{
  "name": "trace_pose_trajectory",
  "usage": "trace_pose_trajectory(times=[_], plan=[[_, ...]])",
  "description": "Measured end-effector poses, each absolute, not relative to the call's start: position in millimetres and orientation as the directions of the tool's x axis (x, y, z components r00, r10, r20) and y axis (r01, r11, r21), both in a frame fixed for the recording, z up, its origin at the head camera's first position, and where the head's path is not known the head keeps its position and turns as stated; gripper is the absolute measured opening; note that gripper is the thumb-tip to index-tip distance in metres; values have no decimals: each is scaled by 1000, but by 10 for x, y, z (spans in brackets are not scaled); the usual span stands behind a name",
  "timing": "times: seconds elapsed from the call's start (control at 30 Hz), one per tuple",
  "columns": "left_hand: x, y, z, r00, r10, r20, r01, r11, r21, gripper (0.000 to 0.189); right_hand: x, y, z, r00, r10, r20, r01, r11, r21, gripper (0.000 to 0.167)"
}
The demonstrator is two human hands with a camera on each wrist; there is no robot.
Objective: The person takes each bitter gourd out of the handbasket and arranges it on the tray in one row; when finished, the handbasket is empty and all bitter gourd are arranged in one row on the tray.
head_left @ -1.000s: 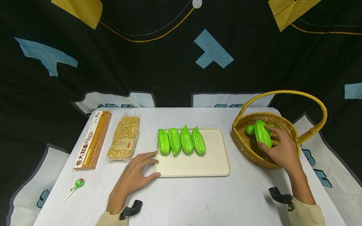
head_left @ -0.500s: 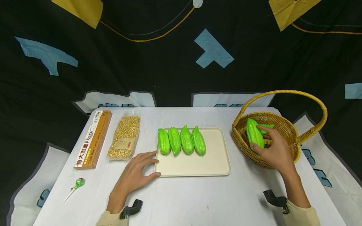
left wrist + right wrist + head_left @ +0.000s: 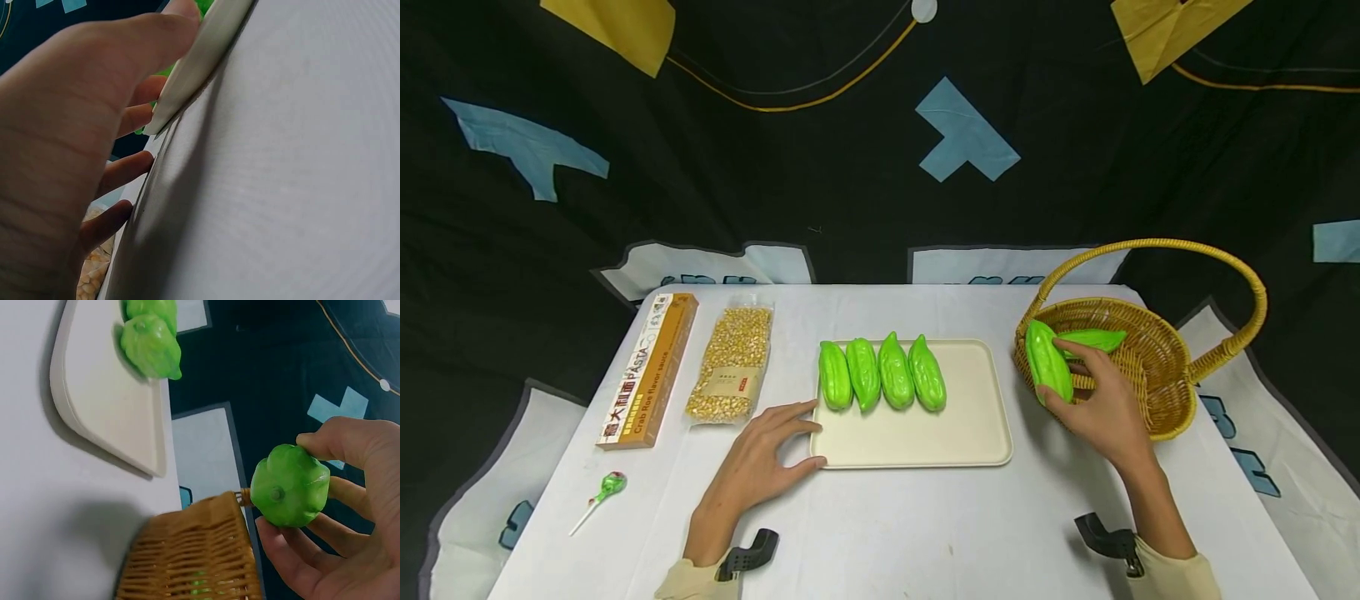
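Observation:
My right hand (image 3: 1105, 408) pinches a green bitter melon (image 3: 1048, 360) between thumb and fingers, above the left rim of the wicker basket (image 3: 1150, 367). The right wrist view shows this bitter melon (image 3: 290, 486) end-on, raised over the wicker side (image 3: 194, 550). Another bitter melon (image 3: 1093, 338) lies inside the basket, partly covered by the held one. Several bitter melons (image 3: 895, 372) stand in a row on the cream tray (image 3: 970, 417), toward its back left. My left hand (image 3: 760, 458) touches the tray's left edge and near corner with its thumb and some fingertips, fingers extended.
Left of the tray lie a clear bag of corn kernels (image 3: 733, 358), an orange pasta box (image 3: 647, 371) and a green lollipop (image 3: 606, 490). The basket's tall handle (image 3: 1157, 243) arches over it. A dark cloth (image 3: 850, 192) hangs behind the white table (image 3: 917, 533).
The right hand has carried its bitter melon leftward, from over the basket's middle to its left rim, uncovering more of the one inside. My left hand and the tray stay put.

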State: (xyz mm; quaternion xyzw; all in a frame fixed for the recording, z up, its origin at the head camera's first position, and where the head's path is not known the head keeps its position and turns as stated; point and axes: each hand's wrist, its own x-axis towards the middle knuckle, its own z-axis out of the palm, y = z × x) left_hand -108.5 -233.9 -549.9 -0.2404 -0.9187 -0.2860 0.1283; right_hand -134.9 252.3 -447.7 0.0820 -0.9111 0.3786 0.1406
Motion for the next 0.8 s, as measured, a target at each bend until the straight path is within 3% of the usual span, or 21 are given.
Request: trace_pose_trajectory(times=[0.8], plan=[[-1091,-2341,-5506,-855,369,364,511,719,471,48,-1404,2115,-4779,-953,-82,292,-282,591,-756,73]])
